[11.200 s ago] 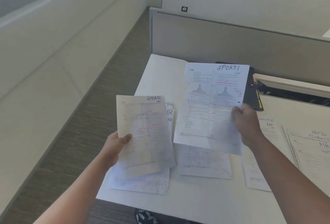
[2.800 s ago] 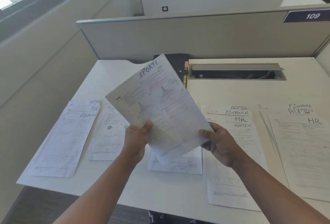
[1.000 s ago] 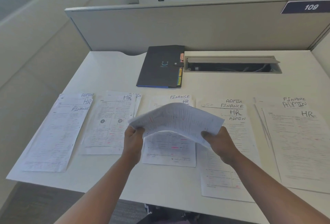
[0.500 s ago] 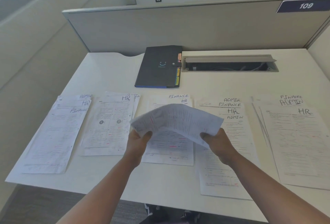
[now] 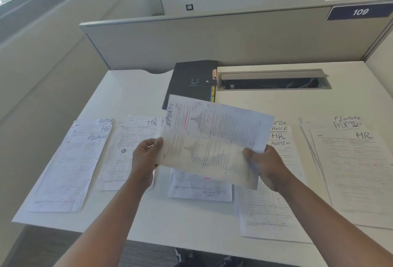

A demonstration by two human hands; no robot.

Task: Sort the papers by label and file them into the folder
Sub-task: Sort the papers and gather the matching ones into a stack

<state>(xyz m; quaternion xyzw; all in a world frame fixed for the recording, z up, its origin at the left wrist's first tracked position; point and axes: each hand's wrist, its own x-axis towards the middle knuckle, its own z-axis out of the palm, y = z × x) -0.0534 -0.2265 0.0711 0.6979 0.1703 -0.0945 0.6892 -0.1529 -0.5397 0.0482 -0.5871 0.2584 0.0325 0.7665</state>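
Where bowed, SPORTS sheets (image 5: pixel 210 141) now flat

Single head view, looking forward-down, close over desk (image 5: pixel 276 105), near hands.

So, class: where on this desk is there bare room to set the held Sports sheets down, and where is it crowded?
Bare desk lies left of the dark folder, behind the paper stacks. Another strip runs between the cable tray and the stacks. The near row is crowded edge to edge.
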